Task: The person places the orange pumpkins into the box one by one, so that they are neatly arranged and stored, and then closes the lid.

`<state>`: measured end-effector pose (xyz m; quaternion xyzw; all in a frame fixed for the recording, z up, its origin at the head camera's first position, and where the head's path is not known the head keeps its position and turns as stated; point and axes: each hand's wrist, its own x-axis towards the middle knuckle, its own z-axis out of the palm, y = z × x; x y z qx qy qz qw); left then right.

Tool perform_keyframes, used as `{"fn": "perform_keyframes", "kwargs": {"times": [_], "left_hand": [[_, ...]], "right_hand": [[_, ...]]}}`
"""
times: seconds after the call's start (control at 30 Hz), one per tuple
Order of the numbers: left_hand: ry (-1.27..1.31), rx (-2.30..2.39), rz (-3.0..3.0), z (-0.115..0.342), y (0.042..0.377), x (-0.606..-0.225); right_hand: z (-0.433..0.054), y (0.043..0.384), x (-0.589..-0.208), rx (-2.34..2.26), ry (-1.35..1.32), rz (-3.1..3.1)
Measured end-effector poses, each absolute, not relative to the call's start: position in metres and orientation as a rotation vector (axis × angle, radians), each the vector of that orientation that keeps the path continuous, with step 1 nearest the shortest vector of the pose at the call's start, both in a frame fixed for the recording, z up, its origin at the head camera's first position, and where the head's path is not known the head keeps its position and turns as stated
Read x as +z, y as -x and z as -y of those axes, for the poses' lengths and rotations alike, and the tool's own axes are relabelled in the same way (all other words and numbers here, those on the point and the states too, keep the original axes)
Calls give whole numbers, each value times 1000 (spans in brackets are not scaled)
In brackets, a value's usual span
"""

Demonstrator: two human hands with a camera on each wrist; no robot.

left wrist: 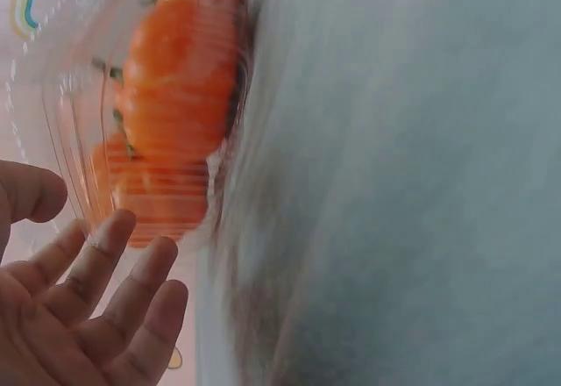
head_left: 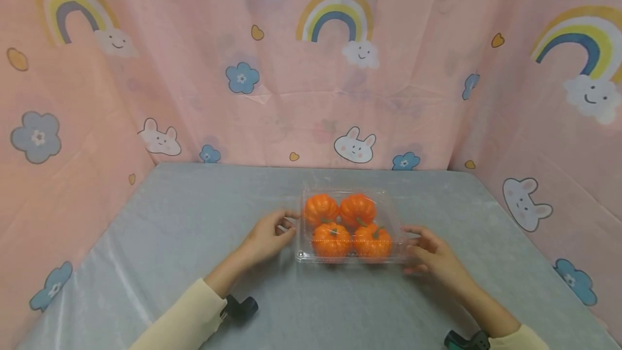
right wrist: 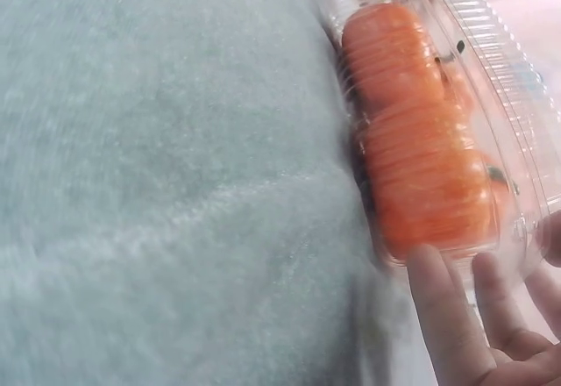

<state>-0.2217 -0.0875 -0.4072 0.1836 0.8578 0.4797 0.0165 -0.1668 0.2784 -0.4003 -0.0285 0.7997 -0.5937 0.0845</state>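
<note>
A clear plastic clamshell box [head_left: 305, 256] sits on the grey cloth with several small orange pumpkins [head_left: 331, 240] inside, their green stems showing through the lid. My left hand [head_left: 270, 235] is at the box's left side, its fingertips right at the plastic. In the left wrist view the fingers [left wrist: 105, 254] are spread and slightly bent beside the box's end wall. On the opposite side, my right hand [head_left: 437, 257] has its fingertips at the right edge of the box. The right wrist view shows those fingers [right wrist: 443, 316] extended along the plastic near a pumpkin [right wrist: 429, 175].
The grey cloth [head_left: 194, 204] covers the whole tabletop. A pink curtain [head_left: 291, 118] printed with rainbows, rabbits and flowers hangs at the back and on both sides. A dark wrist strap device [head_left: 240, 308] is on the left wrist, and another [head_left: 466, 341] on the right.
</note>
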Motion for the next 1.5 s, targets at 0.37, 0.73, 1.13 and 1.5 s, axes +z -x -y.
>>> {"fn": "perform_keyframes", "kwargs": {"times": [0.37,0.73,1.13,1.5], "left_hand": [[-500,1642,-2265,83,194,-409],[-413,1704,-2215,74,184,-414],[-388,1831,-2157,69,178,-417],[-368,1881,-2142,66,178,-417]], "right_hand": [[-278,167,-404,-1777,90,-2310],[-280,165,-409,-1757,114,-2273],[-279,165,-414,-1894,282,-2151],[-282,168,-415,-1947,350,-2045]]}}
